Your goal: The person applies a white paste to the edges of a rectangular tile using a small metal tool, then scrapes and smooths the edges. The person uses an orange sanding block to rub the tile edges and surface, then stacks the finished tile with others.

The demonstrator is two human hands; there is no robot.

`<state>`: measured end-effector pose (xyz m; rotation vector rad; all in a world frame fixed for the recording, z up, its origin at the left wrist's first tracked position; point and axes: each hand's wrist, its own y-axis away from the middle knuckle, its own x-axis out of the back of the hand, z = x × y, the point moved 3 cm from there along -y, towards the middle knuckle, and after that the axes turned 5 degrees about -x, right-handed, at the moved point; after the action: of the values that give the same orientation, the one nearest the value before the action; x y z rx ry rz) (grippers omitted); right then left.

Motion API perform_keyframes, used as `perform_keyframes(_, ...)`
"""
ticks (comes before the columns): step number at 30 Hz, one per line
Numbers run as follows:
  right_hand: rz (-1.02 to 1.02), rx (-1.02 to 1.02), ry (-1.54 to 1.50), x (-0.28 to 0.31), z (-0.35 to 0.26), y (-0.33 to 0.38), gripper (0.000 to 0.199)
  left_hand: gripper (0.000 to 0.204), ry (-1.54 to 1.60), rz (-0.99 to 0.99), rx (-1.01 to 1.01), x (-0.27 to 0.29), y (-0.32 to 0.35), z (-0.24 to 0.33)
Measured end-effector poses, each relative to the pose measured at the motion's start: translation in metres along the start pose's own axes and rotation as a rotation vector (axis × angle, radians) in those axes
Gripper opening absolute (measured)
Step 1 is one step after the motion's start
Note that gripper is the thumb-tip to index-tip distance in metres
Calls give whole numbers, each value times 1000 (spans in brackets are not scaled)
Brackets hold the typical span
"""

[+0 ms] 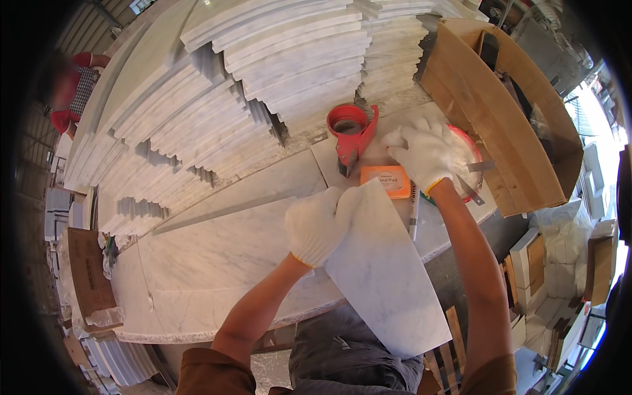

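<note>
My left hand point(319, 224), in a white knit glove, grips a white marble piece point(388, 270) near its narrow far end. The piece slants toward me, its wide end hanging past the table edge above my lap. My right hand point(424, 151), gloved the same way, reaches over a red-rimmed round thing point(469, 146) that it partly covers. Its fingers look apart, with nothing visible in them. Left of it stands a red tape dispenser point(355, 135). An orange packet point(385, 181) lies between the hands, beside a white marker-like stick point(413, 214).
Tall stacks of marble slabs point(296, 59) rise along the table's far side. An open cardboard box point(490, 118) stands at the right, close to metal blades point(471, 191). Another marble piece point(224, 243) lies on the marble tabletop point(164, 316). A person point(72, 92) is at far left.
</note>
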<state>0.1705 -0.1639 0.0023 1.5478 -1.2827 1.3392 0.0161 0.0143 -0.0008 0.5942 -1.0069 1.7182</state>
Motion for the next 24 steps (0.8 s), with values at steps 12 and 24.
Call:
perform_keyframes(12, 74, 128, -898, 47, 28, 85, 27, 34, -76, -6, -16, -5, 7, -13)
perform_keyframes(24, -214, 6, -984, 56, 30, 111, 43, 40, -50, 28, -11, -6, 4, -9)
